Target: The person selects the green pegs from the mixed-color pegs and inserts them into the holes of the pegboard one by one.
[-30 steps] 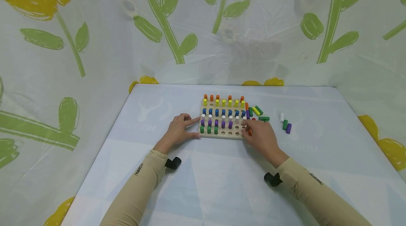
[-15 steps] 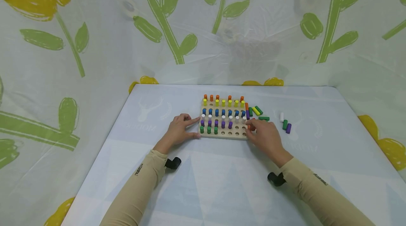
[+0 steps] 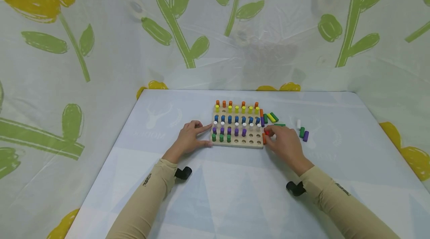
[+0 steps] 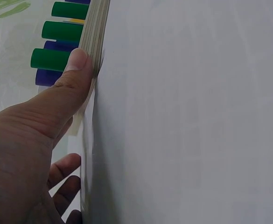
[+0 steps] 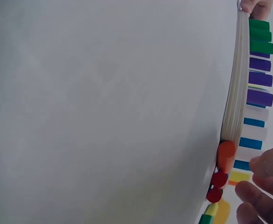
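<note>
My right hand (image 3: pixel 285 142) has moved off the board (image 3: pixel 240 144) to the red pegs (image 5: pixel 214 195) beside it — fingers a bit apart, holding nothing I can see — so the end white peg (image 3: pixel 258 127) looks done, my left hand (image 3: pixel 188 137) touching the board's other side.

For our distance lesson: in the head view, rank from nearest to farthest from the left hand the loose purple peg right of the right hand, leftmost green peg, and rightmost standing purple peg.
1. Leftmost green peg, front left corner of the pegboard.
2. Rightmost standing purple peg, pegboard's right half.
3. Loose purple peg, right half of the table.
</note>
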